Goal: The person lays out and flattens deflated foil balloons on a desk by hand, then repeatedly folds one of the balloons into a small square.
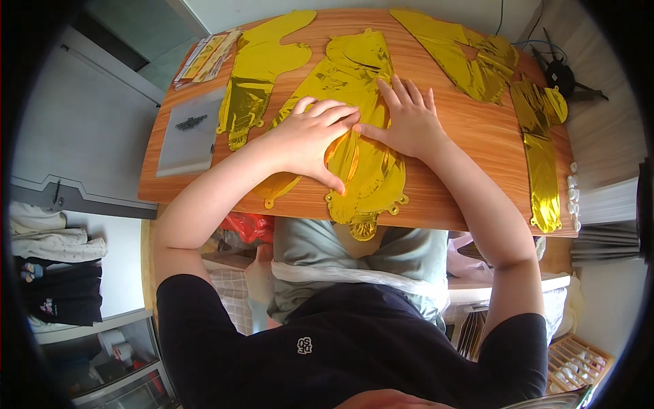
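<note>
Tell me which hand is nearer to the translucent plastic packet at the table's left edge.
Left. The left hand presses the gold foil balloon just right of the plastic packet; the right hand lies farther right on the same balloon.

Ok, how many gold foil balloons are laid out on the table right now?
5, perhaps more if overlapped. One under both hands, one left of it, one at the far right top, one along the right edge, and packaged ones top left.
</note>
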`<state>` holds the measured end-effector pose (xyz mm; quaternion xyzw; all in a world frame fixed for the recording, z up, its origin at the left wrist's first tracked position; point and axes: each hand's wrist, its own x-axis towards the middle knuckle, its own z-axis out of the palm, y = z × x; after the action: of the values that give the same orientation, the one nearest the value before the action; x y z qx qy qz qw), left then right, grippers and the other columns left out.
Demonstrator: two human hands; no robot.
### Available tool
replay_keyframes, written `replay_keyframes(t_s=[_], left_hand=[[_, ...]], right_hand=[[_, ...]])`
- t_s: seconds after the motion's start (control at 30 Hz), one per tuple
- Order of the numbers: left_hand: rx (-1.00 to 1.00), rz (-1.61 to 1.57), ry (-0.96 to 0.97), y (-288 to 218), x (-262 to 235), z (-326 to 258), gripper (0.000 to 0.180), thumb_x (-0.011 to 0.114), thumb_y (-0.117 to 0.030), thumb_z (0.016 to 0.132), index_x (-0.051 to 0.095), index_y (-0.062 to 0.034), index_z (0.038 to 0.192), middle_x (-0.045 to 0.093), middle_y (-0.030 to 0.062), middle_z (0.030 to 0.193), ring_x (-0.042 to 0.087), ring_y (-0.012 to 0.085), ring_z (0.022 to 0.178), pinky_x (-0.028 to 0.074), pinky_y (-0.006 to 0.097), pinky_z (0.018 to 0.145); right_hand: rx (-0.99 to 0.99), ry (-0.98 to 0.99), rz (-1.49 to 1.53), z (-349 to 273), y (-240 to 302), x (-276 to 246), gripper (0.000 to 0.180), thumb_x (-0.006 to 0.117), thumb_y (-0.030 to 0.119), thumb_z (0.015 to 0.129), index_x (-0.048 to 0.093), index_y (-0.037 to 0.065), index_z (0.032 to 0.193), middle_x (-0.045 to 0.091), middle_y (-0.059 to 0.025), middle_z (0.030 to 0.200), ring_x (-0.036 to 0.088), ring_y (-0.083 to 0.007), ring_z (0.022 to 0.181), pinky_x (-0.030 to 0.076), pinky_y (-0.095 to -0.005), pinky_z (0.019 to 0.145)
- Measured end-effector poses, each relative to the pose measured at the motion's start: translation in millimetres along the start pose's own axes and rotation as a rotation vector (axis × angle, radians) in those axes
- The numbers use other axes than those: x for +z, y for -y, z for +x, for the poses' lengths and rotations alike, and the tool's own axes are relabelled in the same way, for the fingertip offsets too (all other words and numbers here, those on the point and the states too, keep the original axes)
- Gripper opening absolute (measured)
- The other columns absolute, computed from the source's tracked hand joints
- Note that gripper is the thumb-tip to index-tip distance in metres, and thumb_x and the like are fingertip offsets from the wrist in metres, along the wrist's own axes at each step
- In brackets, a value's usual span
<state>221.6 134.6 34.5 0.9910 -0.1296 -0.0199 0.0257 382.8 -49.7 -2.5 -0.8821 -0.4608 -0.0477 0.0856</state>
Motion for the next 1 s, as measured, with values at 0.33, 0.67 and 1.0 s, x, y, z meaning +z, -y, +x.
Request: replay_keyframes(t_s=[0.33,0.67,1.0], left_hand=[[-0.004,-0.046,0.058,0,-4,3,0.152,0.085,-0.08,0.049,0.019,-0.0064,0.165,0.036,0.0195,0.162,0.03,0.0356,0.152,0.017,0.056,0.123],[-0.452,-0.044,-0.202,23,0,-34,0.073,0.054,-0.057,0.102,0.047,-0.0027,0.151,0.051,0.0181,0.152,0.043,0.0315,0.145,0.029,0.046,0.119],[-0.64,0.121,-0.306,27,10,-53,0.048,0.065,-0.043,0.099,0.066,-0.0097,0.133,0.062,0.0072,0.131,0.055,0.0276,0.126,0.038,0.044,0.108]], right_hand=[[0.019,0.035,0.002,-1,-1,-2,0.123,0.059,0.092,0.072,0.029,0.016,0.163,0.028,-0.0202,0.168,0.021,-0.0393,0.157,0.014,-0.0595,0.126],[0.015,0.03,0.009,0,-1,-4,0.125,0.058,0.093,0.072,0.03,0.013,0.163,0.028,-0.0214,0.167,0.021,-0.0397,0.157,0.014,-0.0597,0.126],[0.012,0.022,0.028,-2,-1,-3,0.124,0.059,0.092,0.071,0.032,0.012,0.162,0.029,-0.0217,0.167,0.022,-0.0394,0.156,0.014,-0.0602,0.126]])
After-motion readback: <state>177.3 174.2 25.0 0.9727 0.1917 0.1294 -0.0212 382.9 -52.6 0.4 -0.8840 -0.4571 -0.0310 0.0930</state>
